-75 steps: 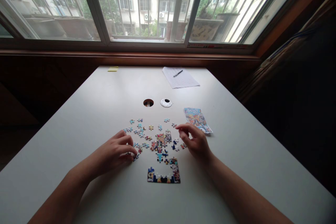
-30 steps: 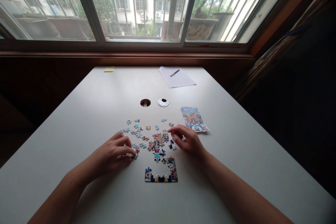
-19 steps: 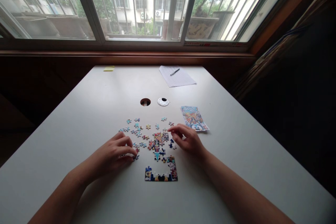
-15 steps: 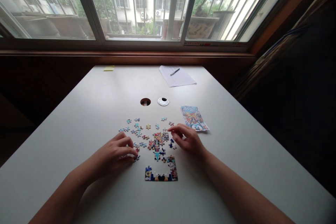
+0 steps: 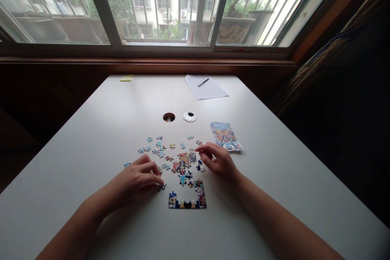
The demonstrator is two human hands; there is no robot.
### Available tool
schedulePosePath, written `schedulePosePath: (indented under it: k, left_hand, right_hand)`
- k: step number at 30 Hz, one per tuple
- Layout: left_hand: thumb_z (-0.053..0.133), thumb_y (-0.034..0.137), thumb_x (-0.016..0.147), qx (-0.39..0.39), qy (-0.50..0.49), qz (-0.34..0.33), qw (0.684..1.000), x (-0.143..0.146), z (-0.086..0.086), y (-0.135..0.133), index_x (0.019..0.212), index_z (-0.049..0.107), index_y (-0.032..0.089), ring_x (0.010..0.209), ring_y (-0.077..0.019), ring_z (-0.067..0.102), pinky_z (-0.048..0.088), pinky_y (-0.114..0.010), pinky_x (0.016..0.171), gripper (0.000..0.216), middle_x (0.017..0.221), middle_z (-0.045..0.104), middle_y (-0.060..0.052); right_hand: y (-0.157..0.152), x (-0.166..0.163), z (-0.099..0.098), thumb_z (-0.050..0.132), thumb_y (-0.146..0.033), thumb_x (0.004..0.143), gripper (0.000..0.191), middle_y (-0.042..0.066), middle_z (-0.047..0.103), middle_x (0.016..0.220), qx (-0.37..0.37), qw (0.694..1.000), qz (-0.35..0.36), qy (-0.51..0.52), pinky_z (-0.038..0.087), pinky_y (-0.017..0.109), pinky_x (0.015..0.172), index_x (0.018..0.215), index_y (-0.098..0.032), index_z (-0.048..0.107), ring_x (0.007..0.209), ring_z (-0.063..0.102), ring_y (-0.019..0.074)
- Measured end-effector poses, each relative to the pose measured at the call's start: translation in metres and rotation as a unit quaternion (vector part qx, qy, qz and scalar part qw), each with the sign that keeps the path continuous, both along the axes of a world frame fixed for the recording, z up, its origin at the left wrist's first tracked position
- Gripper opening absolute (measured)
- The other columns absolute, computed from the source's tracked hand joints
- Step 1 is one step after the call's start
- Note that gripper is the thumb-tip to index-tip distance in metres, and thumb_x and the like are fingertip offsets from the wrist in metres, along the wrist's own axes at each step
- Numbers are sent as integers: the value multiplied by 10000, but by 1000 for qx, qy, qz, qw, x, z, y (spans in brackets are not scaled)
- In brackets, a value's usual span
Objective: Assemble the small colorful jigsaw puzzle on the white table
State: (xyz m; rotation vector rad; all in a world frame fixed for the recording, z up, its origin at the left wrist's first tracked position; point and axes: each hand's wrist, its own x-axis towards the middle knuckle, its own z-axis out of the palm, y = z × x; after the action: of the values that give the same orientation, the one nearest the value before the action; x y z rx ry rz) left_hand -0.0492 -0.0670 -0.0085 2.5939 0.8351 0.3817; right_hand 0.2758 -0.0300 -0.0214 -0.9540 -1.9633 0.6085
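My left hand [image 5: 138, 176], fingers bent and drawn together, has its fingertips on a small dark jigsaw puzzle piece [image 5: 162, 187] on the table. To the right of it lies a joined puzzle corner [image 5: 187, 205] with a bottom row and a taller right side. My right hand [image 5: 219, 161] hovers with its fingers loosely apart, holding nothing I can see. Its index fingertip is beside a joined colourful cluster [image 5: 187, 157]. A light-blue piece [image 5: 183, 180] sits between cluster and corner. Loose pieces [image 5: 159, 152] are scattered between and beyond my hands; some are hidden behind the left one.
A picture card [image 5: 227, 136] lies beyond my right hand on the white table [image 5: 91, 138]. Farther back are a round hole [image 5: 168, 117], a silver grommet [image 5: 189, 117], paper [image 5: 210, 91] with a pen [image 5: 203, 82], and yellow sticky notes [image 5: 126, 78].
My left hand has shifted slightly right and towards me, and the dark piece at its fingertips has moved with it. A piece behind that hand now shows at its left. My right hand stays put.
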Motion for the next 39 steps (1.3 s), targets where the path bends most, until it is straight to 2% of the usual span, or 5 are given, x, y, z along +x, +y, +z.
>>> schedulePosePath:
  k: [4,14,30,39]
  left_hand:
    - [569,187,967,-1,2,16,1000,-2,4,-1,1168,677,336,1011,-212,513,473,-313,796,273,1051,658,-45]
    - [623,232,932,-15,5,33,999,-5,19,-3,1027,685,279,1001,-209,521,465,-327,833,122,1019,645,-41]
    - [664,308,914,7,10,29,1000,6,18,-7,1002,674,265,966,-222,513,447,-341,804,98,1013,648,-45]
    - [628,269,935,7,11,21,1000,5,17,-6,1026,669,265,982,-224,511,449,-341,811,100,1018,647,-47]
  right_hand:
    - [1,0,0,564,-136,913,181,8,650,817,-3,1000,2,-1,448,246,587,1003,-218,697,586,522,97]
    - [1,1,0,565,-123,911,183,1,644,806,8,1000,2,-3,443,241,591,1005,-214,693,587,510,94]
    - [0,0,3,556,-135,913,178,10,658,811,6,1000,1,-9,451,247,582,999,-213,691,589,520,101]
    - [-1,0,5,555,-136,914,181,8,651,800,2,1000,-1,-9,451,247,586,997,-215,695,589,514,102]
